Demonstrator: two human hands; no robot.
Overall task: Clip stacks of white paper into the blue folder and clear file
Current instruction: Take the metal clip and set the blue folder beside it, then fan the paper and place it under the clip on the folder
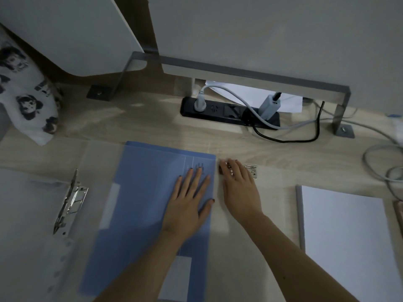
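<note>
Clear file (32, 214) lies open at left, its lever clip (70, 201) exposed; left hand (187, 201) rests flat, fingers spread, steadying the blue folder (139, 192); right hand (238, 188), loosely open, fingers the folder's metal clip (250, 170), apparently to release it; white paper stack (349, 236) waits at right.
</note>
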